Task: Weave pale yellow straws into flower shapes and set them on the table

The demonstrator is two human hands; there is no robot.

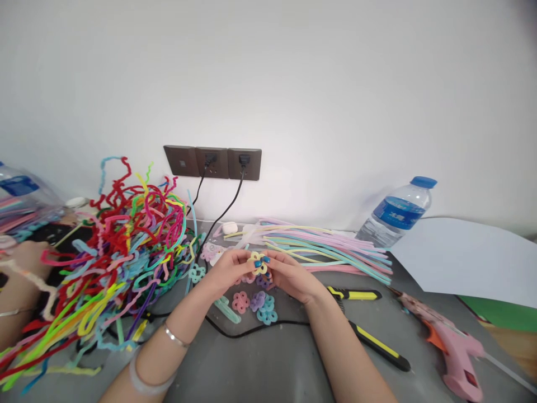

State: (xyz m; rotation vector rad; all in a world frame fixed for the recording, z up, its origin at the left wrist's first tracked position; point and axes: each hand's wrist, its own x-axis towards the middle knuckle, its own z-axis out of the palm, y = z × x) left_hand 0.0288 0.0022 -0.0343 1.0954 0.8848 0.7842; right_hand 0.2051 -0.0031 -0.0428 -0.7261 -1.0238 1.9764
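A small yellow pipe-cleaner flower [258,262] with looped petals is pinched between both my hands above the table. My left hand [232,270] grips its left side with thumb and fingers. On the opposite side, my right hand [291,274] holds it, blue nails pressed against the petals. Just below lie more looped flowers: a pink one [240,302], a purple one [257,301] and a blue one [267,309]. A mint-green pipe-cleaner piece [227,309] rests beside them, and a teal flower [197,273] lies farther left. My hands partly hide other flowers behind them.
A tangled heap of colourful pipe cleaners [138,240] fills the left, beside another person's arm [20,280]. Straight pastel pipe cleaners [327,246] lie behind my hands. Yellow-black pliers [377,344], a pink glue gun [453,347], a water bottle [398,210] and white paper [465,257] are right. A black cord [235,336] crosses the table.
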